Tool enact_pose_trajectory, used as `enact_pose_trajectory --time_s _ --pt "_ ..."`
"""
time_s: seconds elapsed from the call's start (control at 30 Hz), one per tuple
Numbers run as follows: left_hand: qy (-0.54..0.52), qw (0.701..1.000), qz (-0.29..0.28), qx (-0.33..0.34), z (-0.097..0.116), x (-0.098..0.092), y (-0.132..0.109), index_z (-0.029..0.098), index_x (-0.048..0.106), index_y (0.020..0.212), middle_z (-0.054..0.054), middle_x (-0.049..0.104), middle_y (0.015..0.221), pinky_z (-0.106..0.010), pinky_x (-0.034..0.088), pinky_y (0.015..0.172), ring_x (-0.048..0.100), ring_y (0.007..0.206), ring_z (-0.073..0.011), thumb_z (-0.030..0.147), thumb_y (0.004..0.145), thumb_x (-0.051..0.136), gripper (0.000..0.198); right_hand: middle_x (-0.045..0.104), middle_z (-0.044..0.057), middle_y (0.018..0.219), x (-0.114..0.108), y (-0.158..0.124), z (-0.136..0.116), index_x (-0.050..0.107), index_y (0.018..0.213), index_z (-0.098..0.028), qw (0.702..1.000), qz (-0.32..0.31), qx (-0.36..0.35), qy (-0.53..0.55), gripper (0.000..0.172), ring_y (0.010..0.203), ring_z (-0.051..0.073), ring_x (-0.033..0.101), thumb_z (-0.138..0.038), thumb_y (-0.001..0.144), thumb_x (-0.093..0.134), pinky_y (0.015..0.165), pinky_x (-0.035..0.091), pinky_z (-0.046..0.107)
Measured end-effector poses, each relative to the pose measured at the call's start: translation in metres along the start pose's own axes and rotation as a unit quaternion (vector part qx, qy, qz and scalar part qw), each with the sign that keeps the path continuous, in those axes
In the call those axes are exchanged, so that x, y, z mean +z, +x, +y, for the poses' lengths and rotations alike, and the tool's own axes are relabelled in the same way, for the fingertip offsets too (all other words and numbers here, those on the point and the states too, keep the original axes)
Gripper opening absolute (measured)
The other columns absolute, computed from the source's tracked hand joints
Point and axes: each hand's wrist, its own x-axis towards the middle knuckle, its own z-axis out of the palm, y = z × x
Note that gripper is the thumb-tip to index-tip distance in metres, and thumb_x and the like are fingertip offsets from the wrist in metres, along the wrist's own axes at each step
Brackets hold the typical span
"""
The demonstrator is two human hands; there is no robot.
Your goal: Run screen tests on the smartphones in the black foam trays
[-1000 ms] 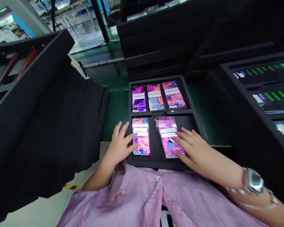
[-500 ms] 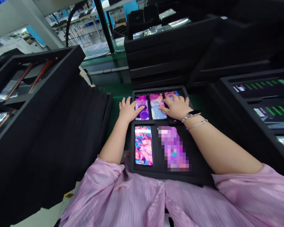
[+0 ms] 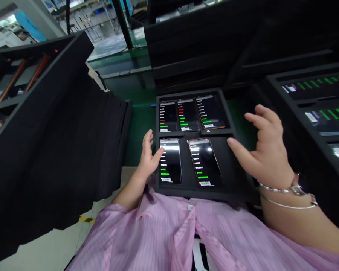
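Left hand (image 3: 148, 160), loose and open, thumb touching the lower-left phone (image 3: 171, 161) mid-frame in the black foam tray (image 3: 237, 188). That phone, its neighbour phone (image 3: 205, 162) and the back-row phones (image 3: 188, 114) all show dark test lists, mostly green. Right hand (image 3: 264, 150) hovers open, holding nothing.

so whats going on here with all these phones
A person in a pink striped shirt is working over a black foam tray that holds five phones: three back-row phones and two in front. Every screen shows a dark list with green lines, some with red ones too. The left hand has a fingertip at the upper left edge of the front-left phone. The right hand is lifted, fingers spread, above the tray's right side beside the front-right phone, touching nothing.
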Motion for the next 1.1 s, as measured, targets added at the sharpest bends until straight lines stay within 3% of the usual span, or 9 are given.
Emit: enact_pose_trajectory --time_s 0.13,0.27,0.43,0.53,0.77,0.87,1.0,1.1 --pt "0.024 0.996 -0.084 -0.036 0.003 -0.007 -0.044 0.032 0.018 0.163 -0.016 0.027 0.17 -0.054 0.037 0.125 0.036 0.155 -0.0315 0.056 0.099 0.059 0.08 0.044 0.018 0.156 -0.015 -0.031 -0.02 0.045 0.153 -0.028 0.996 -0.072 0.04 0.02 0.061 0.147 0.035 0.044 -0.041 0.096 0.064 0.121 0.042 0.058" --pt "0.06 0.988 -0.125 -0.069 0.008 -0.009 -0.066 0.028 0.016 0.164 -0.016 0.029 0.169 -0.052 0.033 0.128 0.036 0.155 -0.0293 0.053 0.1 0.057 0.079 0.048 0.02 0.151 -0.018 -0.052 -0.024 0.055 0.142 -0.023 0.984 -0.158 0.083 0.014 0.047 0.145 0.037 0.046 -0.042 0.099 0.056 0.123 0.037 0.061" --pt "0.094 0.987 -0.118 -0.059 0.015 -0.007 -0.069 0.027 0.021 0.162 -0.015 0.031 0.168 -0.05 0.032 0.129 0.034 0.157 -0.0278 0.048 0.101 0.054 0.072 0.049 0.02 0.153 -0.006 -0.072 -0.022 0.055 0.142 -0.02 0.966 -0.242 0.087 0.003 0.049 0.15 0.039 0.038 -0.047 0.101 0.05 0.123 0.032 0.067" --pt "0.123 0.985 -0.118 -0.032 0.021 -0.009 -0.067 0.027 0.025 0.16 -0.016 0.031 0.168 -0.051 0.029 0.13 0.03 0.158 -0.0292 0.045 0.099 0.059 0.073 0.05 0.021 0.151 0.002 -0.078 -0.023 0.057 0.14 -0.016 0.967 -0.24 0.078 -0.029 0.051 0.15 0.04 0.037 -0.049 0.103 0.046 0.123 0.03 0.067" --pt "0.157 0.975 -0.15 -0.046 0.035 -0.013 -0.066 0.027 0.028 0.159 -0.017 0.028 0.17 -0.052 0.034 0.128 0.032 0.158 -0.031 0.042 0.095 0.067 0.077 0.051 0.021 0.15 0.007 -0.081 -0.029 0.057 0.143 -0.015 0.957 -0.271 0.046 -0.093 0.057 0.15 0.043 0.036 -0.054 0.104 0.041 0.122 0.026 0.071" --pt "0.171 0.972 -0.151 -0.051 0.039 -0.012 -0.065 0.028 0.028 0.159 -0.016 0.029 0.17 -0.052 0.036 0.127 0.035 0.156 -0.0318 0.044 0.092 0.071 0.082 0.046 0.022 0.154 0.006 -0.08 -0.031 0.045 0.154 -0.019 0.956 -0.274 0.046 -0.095 0.063 0.151 0.045 0.034 -0.055 0.103 0.041 0.122 0.026 0.073" --pt "0.198 0.965 -0.163 -0.057 0.043 -0.012 -0.064 0.027 0.027 0.16 -0.018 0.031 0.169 -0.053 0.04 0.124 0.037 0.155 -0.0338 0.049 0.091 0.072 0.086 0.034 0.019 0.164 0.005 -0.079 -0.033 0.004 0.169 -0.033 0.953 -0.282 0.065 -0.088 0.082 0.154 0.047 0.027 -0.055 0.101 0.045 0.124 0.023 0.073" --pt "0.218 0.958 -0.173 -0.066 0.047 -0.012 -0.063 0.026 0.03 0.16 -0.018 0.03 0.169 -0.052 0.045 0.119 0.04 0.153 -0.0352 0.052 0.093 0.069 0.082 0.032 0.019 0.166 0.007 -0.081 -0.033 -0.013 0.167 -0.034 0.952 -0.284 0.076 -0.081 0.092 0.156 0.046 0.025 -0.056 0.1 0.046 0.126 0.021 0.071"
